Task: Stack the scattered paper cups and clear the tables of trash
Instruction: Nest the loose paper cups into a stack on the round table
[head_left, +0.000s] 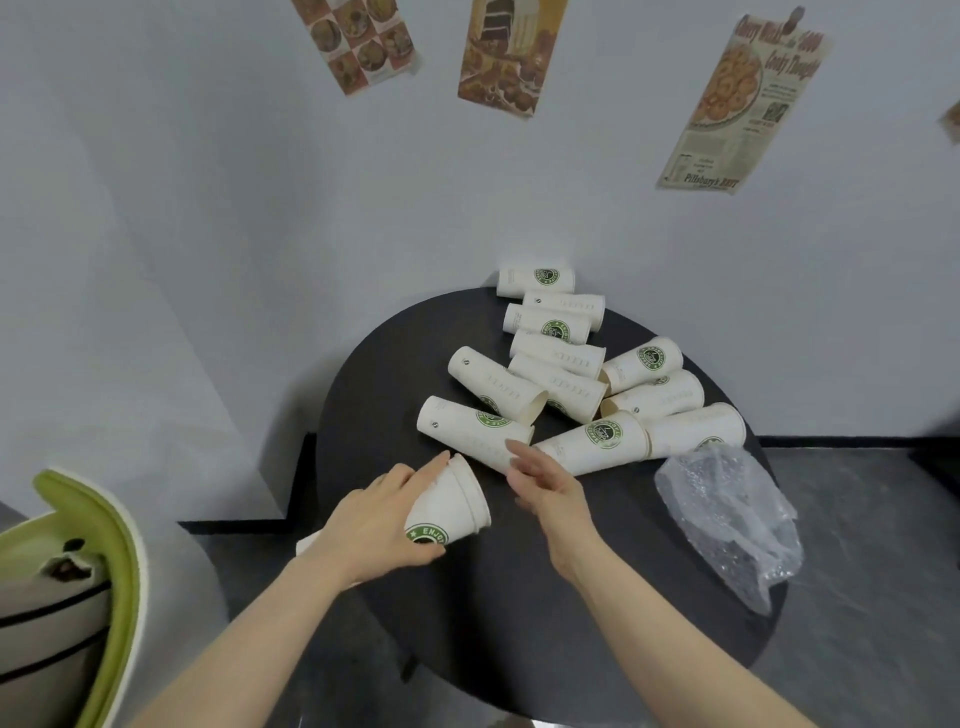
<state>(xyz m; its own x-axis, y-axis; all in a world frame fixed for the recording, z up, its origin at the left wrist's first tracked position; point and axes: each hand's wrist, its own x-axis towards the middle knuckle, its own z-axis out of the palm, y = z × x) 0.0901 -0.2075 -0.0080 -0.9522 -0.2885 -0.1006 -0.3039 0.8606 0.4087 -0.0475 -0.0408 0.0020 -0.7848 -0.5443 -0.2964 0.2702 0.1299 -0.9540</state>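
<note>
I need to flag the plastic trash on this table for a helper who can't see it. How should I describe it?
Start at the round black table against the wall. On its right edge, just right of the lying paper cups, sits a crumpled clear plastic bag. It is the only see-through, shapeless item there; everything else is white with green logos.

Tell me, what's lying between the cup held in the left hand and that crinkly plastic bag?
In the head view, the right hand hovers between the held cup and the plastic bag; beneath it only bare dark table.
</note>
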